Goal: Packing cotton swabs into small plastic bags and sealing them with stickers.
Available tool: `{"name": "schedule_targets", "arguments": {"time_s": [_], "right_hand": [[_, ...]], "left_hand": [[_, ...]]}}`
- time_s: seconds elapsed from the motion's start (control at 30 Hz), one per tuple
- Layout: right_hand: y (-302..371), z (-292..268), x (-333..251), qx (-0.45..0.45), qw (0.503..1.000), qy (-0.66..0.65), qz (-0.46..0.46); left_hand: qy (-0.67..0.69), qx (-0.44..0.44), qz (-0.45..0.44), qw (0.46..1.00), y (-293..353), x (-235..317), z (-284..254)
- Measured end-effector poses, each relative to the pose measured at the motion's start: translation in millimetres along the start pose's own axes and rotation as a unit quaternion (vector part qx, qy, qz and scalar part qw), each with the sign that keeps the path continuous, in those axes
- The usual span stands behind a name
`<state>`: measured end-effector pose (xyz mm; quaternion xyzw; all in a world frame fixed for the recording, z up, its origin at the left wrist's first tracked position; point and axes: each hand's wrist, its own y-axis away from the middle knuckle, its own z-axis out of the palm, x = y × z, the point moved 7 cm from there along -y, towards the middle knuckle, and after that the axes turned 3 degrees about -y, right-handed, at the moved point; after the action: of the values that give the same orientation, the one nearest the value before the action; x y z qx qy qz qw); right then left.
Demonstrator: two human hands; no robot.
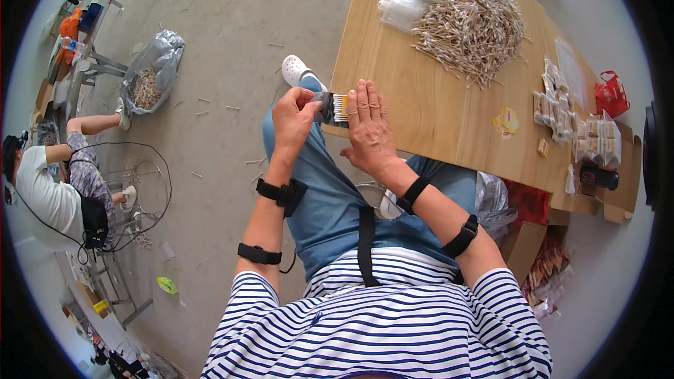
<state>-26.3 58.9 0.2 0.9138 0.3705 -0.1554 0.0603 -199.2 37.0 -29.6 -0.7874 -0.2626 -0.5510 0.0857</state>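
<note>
At the near-left corner of the pale wooden worktop [435, 112], your left hand [293, 116] pinches a small plastic pack of white-tipped swabs [339, 108]; right hand [371, 126] flat beside it, fingers straight. Worktop's right end: clear filled packs [558, 107], apparently done. Far side: loose swab heap [477, 28], seemingly left. Grey floor [225, 49] below, swab-littered.
</note>
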Motion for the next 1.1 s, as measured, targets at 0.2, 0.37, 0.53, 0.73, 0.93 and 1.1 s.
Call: {"name": "schedule_targets", "arguments": {"time_s": [0.2,0.37,0.53,0.73,0.93,1.1], "right_hand": [[-3,1,-5,-0.005,1.000,0.000,0.000],[-3,0,-3,-0.003,1.000,0.001,0.001],[-3,0,-4,-0.003,1.000,0.000,0.002],[-3,0,-3,-0.006,1.000,0.003,0.002],[-2,0,-3,-0.010,1.000,0.003,0.002],[-2,-1,-4,-0.001,1.000,0.002,-0.005]], "left_hand": [[-0.004,-0.038,0.036,0.999,-4,-2,7],[0.155,-0.124,-0.053,0.979,-8,-13,15],[0.218,-0.176,-0.094,0.955,-11,-25,22],[0.255,-0.162,-0.122,0.945,-11,-27,22],[0.176,-0.113,-0.070,0.975,-11,-17,15],[-0.013,-0.029,0.063,0.997,-11,7,3]]}}
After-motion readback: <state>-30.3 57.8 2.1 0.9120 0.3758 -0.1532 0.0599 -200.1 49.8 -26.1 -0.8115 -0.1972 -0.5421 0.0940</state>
